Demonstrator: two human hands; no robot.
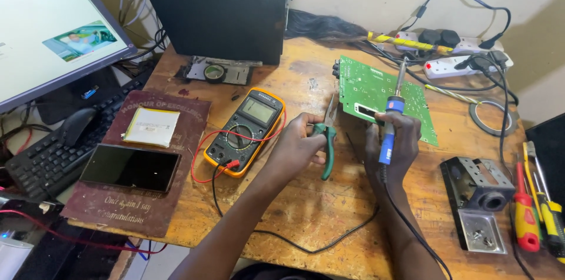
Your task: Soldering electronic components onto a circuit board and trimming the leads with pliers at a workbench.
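Note:
My left hand (297, 141) grips green-handled pliers (327, 149), their jaws pointing up toward the near edge of a green circuit board (376, 88) on the wooden desk. My right hand (391, 144) holds a blue-handled soldering iron (390, 124) upright; its metal tip rests over the board's middle and its black cord trails down past my wrist. Both hands sit close together just in front of the board.
A yellow multimeter (246, 130) with red and black leads lies left of my hands. A phone (130, 167), a monitor (47, 27) and a keyboard (47, 150) stand at the left. At the right are a metal iron stand (477, 197), screwdrivers (538, 209) and power strips (453, 59).

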